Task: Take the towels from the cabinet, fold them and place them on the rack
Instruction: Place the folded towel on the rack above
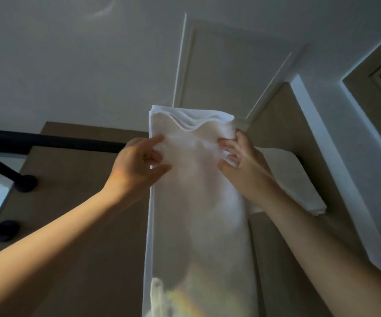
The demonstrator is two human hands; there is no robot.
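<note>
– While my arms are up toward the ceiling, head view: both hands are on the white towel.
– Grip?
– Left hand pinches its left edge, thumb and fingers curled on the cloth. Right hand grasps the right edge, fingers bunched into the fabric.
– Towel position?
– Folded into a long strip, layered edge on top, hanging down between my arms. Lower end is blurred.
– Rack?
– Black rack bar runs left, behind my left hand. Can't tell if the towel touches it. Second folded white towel sits just behind my right hand.
</note>
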